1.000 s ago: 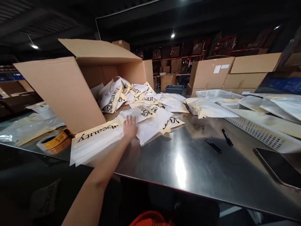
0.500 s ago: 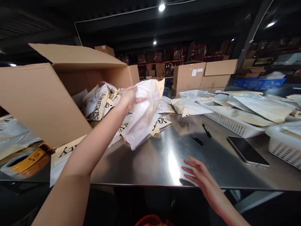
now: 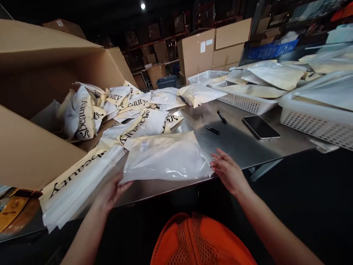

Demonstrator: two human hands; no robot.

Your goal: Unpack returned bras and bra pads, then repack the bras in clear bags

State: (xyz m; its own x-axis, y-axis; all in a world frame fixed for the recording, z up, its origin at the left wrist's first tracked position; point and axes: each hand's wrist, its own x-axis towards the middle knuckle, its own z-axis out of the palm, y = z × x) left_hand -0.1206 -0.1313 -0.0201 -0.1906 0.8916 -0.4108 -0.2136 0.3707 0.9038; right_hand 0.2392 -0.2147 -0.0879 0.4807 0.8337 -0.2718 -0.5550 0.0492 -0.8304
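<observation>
A: What could go wrong here?

B: The bag (image 3: 165,158) lies between the hands along the table's (image 3: 234,143) near edge, its near right corner at the rim. A careless pull toward the body could tip it off; a swing leftward could disturb the stack (image 3: 79,195) just beside it.

A: And the hands?

B: The left hand (image 3: 111,193) is half curled at the bag's near left corner; whether it grips cannot be told. The right hand (image 3: 227,171) is loosely open at the right end, with no hold evident.

A: The bag's orientation?

B: Flat, long axis running left to right, roughly along the table's edge; label (image 3: 143,146) toward the far left corner. Which end opens is unclear.
</observation>
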